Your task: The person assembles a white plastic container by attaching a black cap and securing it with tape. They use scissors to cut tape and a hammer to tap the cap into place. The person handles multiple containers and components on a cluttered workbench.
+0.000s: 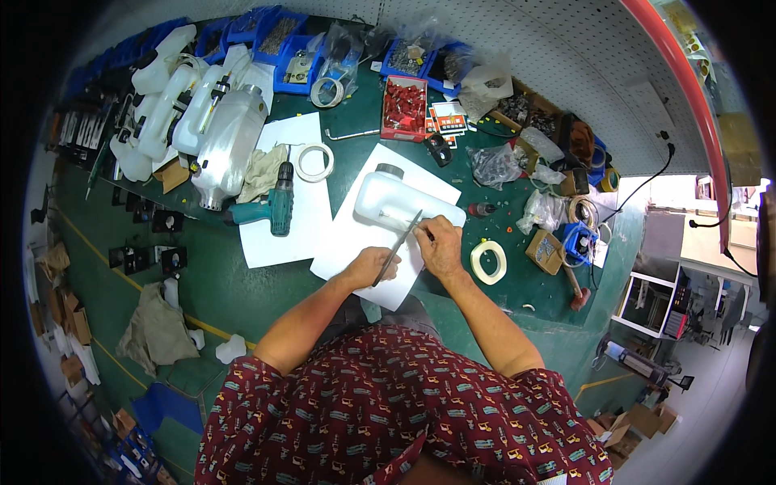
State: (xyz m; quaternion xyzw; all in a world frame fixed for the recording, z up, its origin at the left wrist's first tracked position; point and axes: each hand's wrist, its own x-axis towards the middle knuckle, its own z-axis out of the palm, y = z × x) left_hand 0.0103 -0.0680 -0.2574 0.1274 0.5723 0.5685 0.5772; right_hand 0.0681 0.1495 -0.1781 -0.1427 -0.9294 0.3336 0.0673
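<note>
My left hand point(374, 267) is closed around a long, thin grey metal tool point(406, 232), which looks like a flat file or a blade and slants up to the right. Close by, my right hand point(440, 249) has its fingers pinched together near the tool's upper end; a small dark bit shows at the fingertips, too hidden to name. Just beyond both hands a white plastic bottle point(408, 198) with a grey cap point(390, 171) lies on its side, on a sheet of white paper point(343, 234). The right fingers overlap the bottle's near edge.
A green cordless drill point(280, 202) stands left, near a tape roll point(314, 162) and several white tanks point(233, 133). Beyond sit a box of red parts point(404, 109) and blue bins point(295, 73). Another tape roll point(488, 262) and a hammer point(578, 295) lie right.
</note>
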